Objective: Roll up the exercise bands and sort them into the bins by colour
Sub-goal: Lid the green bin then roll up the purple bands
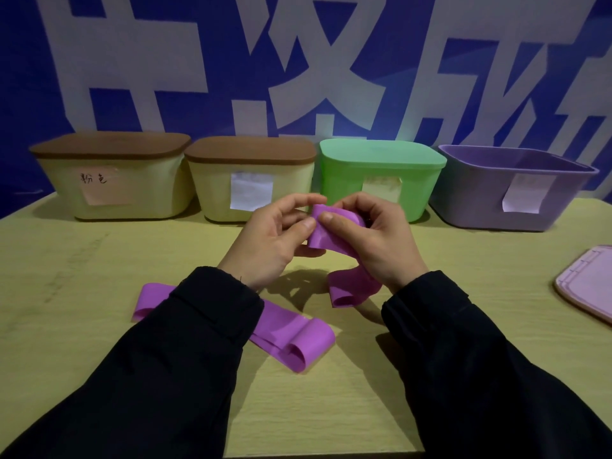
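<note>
Left hand and right hand both pinch the purple band, its tail drooping below the grip toward the table. Judged thin, limp, springy: hold the rolled end firmly or it unwinds.

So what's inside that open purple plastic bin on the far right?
Only bare inner walls of the purple plastic bin show above its rim; its front wall, which carries a white paper label, hides the floor, so any bands lying inside cannot be seen.

- 2 purple bands: held band, lying band.
- 2 cream bins, brown lids.
- Green bin.
- Purple bin.
- Pink lid, 3 o'clock.
- Black sleeves.
</note>
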Action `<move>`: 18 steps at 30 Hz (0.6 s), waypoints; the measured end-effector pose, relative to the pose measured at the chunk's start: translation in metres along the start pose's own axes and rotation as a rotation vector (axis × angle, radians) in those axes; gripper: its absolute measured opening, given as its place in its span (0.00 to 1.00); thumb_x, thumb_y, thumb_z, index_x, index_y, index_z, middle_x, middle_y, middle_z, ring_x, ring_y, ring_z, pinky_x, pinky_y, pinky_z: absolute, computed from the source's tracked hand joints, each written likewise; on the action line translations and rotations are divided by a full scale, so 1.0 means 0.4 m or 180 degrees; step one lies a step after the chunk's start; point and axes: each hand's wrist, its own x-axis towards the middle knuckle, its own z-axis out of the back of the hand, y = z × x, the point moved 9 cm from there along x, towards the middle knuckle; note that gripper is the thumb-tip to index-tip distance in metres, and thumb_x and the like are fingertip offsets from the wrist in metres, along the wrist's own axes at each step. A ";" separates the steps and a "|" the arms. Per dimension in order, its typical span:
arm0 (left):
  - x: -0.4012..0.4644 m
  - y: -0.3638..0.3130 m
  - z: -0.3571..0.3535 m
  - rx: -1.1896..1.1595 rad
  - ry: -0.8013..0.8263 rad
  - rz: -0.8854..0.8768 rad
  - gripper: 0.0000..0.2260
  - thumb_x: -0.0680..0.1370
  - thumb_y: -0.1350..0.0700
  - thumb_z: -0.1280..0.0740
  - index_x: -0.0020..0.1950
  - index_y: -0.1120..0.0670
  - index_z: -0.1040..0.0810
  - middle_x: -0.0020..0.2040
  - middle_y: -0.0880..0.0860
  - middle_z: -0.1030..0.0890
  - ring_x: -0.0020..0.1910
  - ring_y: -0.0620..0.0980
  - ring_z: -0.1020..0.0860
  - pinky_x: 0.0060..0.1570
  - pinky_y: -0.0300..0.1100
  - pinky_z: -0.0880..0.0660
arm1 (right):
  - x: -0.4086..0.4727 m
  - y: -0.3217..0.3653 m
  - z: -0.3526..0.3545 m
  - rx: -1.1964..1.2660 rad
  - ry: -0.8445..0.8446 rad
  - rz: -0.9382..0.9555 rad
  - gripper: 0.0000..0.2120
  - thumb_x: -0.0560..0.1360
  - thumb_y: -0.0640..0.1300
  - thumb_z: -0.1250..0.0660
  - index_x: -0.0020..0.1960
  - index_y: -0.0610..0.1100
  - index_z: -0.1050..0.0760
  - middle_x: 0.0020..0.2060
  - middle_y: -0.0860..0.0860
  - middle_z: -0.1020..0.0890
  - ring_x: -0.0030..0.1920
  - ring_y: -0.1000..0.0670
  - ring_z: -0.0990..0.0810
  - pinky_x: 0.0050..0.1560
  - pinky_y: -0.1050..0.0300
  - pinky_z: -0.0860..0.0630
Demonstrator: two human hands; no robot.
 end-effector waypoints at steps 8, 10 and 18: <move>-0.001 -0.013 0.010 0.0007 -0.0103 -0.0113 0.15 0.79 0.65 0.32 0.63 0.52 0.22 0.55 0.60 0.16 0.47 0.52 0.16 0.46 0.42 0.19 | 0.001 -0.002 -0.002 0.0389 0.0261 -0.0193 0.03 0.75 0.39 0.27 0.46 0.40 0.20 0.35 0.49 0.19 0.34 0.56 0.23 0.35 0.65 0.27; -0.003 -0.006 0.002 -0.0055 -0.0064 -0.0053 0.13 0.81 0.66 0.35 0.61 0.52 0.23 0.54 0.58 0.16 0.49 0.52 0.16 0.48 0.44 0.18 | 0.002 0.002 0.006 0.0198 0.0249 -0.0076 0.05 0.75 0.40 0.26 0.45 0.41 0.21 0.34 0.50 0.20 0.34 0.55 0.24 0.34 0.64 0.28; -0.005 -0.005 0.014 -0.0130 -0.0086 0.0013 0.12 0.78 0.64 0.31 0.60 0.55 0.20 0.57 0.56 0.17 0.54 0.57 0.16 0.49 0.48 0.17 | -0.004 0.018 0.007 -0.0106 0.0192 0.0148 0.03 0.75 0.43 0.25 0.47 0.47 0.19 0.34 0.59 0.19 0.36 0.58 0.22 0.37 0.65 0.26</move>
